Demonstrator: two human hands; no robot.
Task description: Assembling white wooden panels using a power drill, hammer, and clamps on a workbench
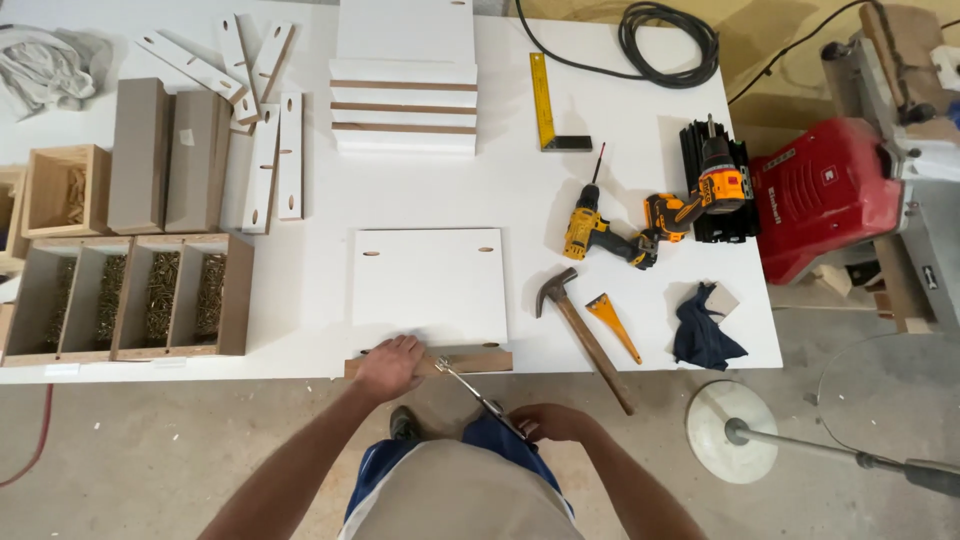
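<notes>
1. The left hand [390,365] lies palm down on a brown wooden strip [470,362] at the near edge of the white worktable [620,200]; its fingers curl over the strip and press it against the edge.
2. The right hand [552,422] is below the table edge, in front of the person's body; it is closed around the lower end of a slim metal clamp [478,393], whose bar runs up and left to the strip, just beside the left hand.
3. A square white panel [428,286] with two slotted holes near its far edge lies flat on the table, its near edge just beside the strip.
4. To the right of the panel lie a hammer [585,335] with a wooden handle that overhangs the table edge, an orange scraper [613,325] and a dark blue rag [705,330].
5. Farther back lie two yellow cordless drills [610,235], a black case [715,185] and a yellow try square [548,110]; a black cable [665,40] is coiled at the far edge.
6. On the left stand open wooden boxes of screws [130,295], grey boards on edge [165,155] and loose white slotted strips [265,160]; stacked white panels [405,95] lie behind the square one.
7. A red machine [825,195] stands off the table's right end.
</notes>
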